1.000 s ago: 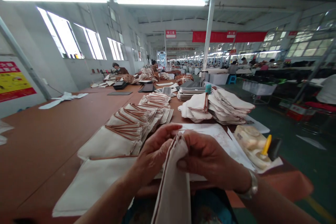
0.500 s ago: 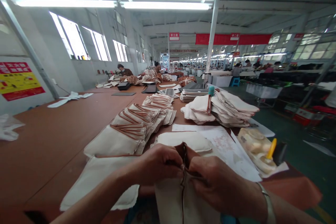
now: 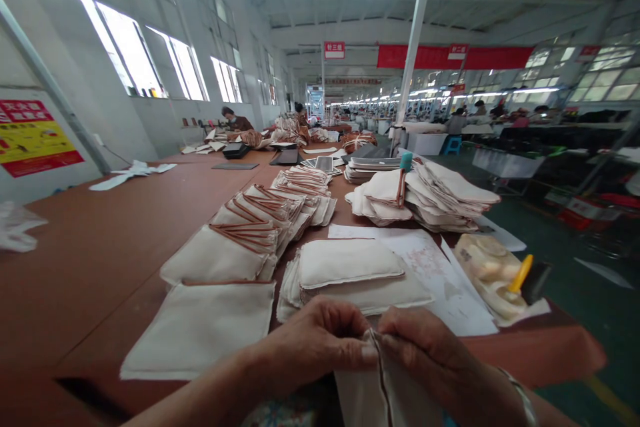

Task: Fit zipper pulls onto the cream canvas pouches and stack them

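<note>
My left hand [image 3: 325, 340] pinches the left side of a cream fabric piece [image 3: 363, 390] near the bottom centre. My right hand [image 3: 430, 347], with a bangle at the wrist, grips the same piece on the other side of its dark seam. Both sets of fingertips are close together at the top of that seam. Just beyond the hands lies a small stack of cream pouches [image 3: 350, 263]. One flat cream pouch with a brown edge [image 3: 200, 330] lies to the left, in front of a long fanned row of brown-edged pouches [image 3: 220, 250].
The brown table [image 3: 125, 240] carries white paper [image 3: 425, 267], a plastic container [image 3: 485, 260] with a yellow-handled tool [image 3: 521, 273], and piled cream pieces [image 3: 445, 193] holding a teal-topped item [image 3: 405, 161]. A person [image 3: 237, 121] sits at the far left end.
My hands have moved slightly right and down with the fabric piece. Its brown opening, spread between them before, is now pinched together. The view has tilted down, showing more of the near stack.
</note>
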### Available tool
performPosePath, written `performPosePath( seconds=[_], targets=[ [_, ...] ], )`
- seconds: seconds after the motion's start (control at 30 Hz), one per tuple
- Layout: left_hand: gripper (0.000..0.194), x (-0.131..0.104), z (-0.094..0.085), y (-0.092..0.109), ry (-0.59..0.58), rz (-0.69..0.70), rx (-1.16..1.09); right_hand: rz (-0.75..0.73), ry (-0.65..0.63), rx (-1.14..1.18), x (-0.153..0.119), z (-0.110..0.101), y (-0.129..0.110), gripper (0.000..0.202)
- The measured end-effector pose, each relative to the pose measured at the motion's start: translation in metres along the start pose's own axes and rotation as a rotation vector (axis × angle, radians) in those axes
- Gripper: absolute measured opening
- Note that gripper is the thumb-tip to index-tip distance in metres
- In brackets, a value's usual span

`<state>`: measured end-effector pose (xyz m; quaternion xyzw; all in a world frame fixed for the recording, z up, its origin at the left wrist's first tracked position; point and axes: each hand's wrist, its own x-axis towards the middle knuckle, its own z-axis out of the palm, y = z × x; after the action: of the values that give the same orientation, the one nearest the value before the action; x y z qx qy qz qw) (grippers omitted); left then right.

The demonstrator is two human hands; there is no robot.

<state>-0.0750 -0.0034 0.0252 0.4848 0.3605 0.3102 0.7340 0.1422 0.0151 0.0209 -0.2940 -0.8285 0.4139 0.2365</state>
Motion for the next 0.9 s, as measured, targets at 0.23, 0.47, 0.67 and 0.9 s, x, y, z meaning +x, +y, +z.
performPosePath(
  seconds=[0.23, 0.47, 0.67, 0.9],
  targets=[
    [0.031, 0.007, 0.006, 0.003, 0.082, -0.026, -0.019, 0.073, -0.062, 0.036, 0.004, -0.008, 0.005, 0.036],
    [0.032, 0.013, 0.011, 0.003, 0.142, -0.027, 0.095, 0.079, 0.046, 0.114, 0.002, 0.003, 0.014, 0.038],
    [0.023, 0.018, 0.007, 0.000, 0.123, -0.058, 0.043, 0.109, 0.087, 0.218, 0.002, 0.010, 0.024, 0.039],
    [0.007, 0.020, 0.006, -0.001, 0.114, -0.038, 0.430, 0.171, 0.048, 0.455, 0.006, 0.006, 0.022, 0.033]
  ],
)
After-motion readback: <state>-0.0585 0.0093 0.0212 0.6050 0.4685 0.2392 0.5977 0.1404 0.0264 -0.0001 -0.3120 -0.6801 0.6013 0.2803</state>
